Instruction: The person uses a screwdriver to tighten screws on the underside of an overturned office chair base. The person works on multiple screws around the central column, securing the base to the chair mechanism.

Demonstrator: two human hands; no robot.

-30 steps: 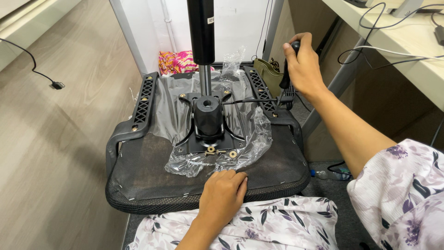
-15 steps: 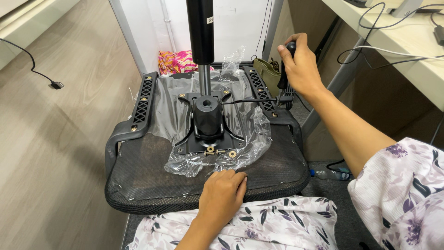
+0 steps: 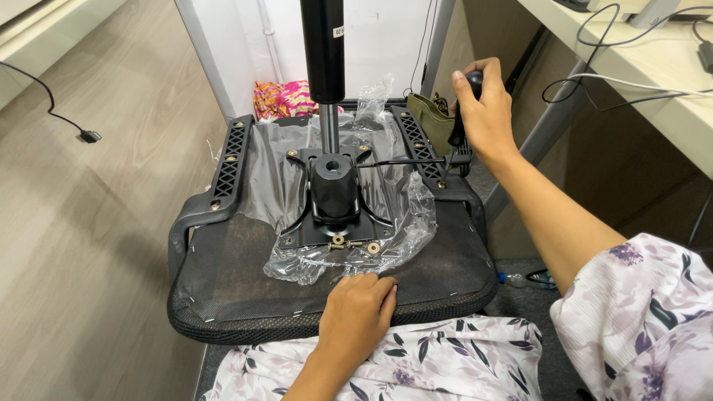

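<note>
Two hands engage the upturned chair seat: left hand rests flat, fingers spread, at its near edge; right hand is clenched around the black lever handle at its far right corner.

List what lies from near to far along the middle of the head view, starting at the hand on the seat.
Left hand → crumpled clear plastic wrap → loose bolts and washers → black mechanism plate → black gas cylinder.

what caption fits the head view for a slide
Left hand rests on an upturned office chair seat; right hand grips a black-handled tool beside the plastic-wrapped tilt mechanism.
</note>
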